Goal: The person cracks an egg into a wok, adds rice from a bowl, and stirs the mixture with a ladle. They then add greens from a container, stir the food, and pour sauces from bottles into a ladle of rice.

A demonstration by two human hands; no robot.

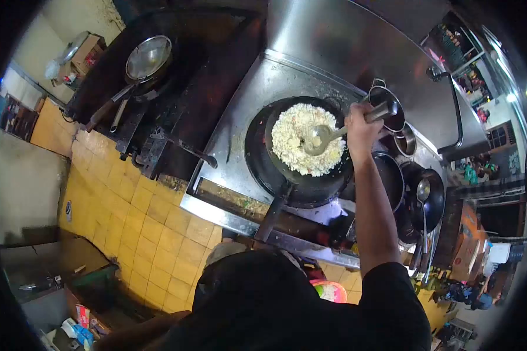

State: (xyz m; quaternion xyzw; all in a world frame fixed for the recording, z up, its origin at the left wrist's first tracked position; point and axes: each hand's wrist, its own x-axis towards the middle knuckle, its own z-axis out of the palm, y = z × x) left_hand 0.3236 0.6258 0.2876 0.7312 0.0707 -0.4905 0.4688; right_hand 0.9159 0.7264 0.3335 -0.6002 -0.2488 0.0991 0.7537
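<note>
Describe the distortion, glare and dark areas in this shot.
Head view: strong fisheye bend with black corners; the rice in the wok is brightly lit; the right hand on the ladle is clear; the steel backsplash shows soft glare; the lower left is dim.

We see a matt, blackened metal wok (262, 158), a shiny steel ladle (317, 142), a dull, smeared steel surface (235, 126), smooth glazed yellow tiles (158, 228)

We record our right arm stretched forward, elbow nearly straight, the right hand (362, 126) clenched tight. Our left forearm angles low and leftward; the left hand falls outside view.
</note>
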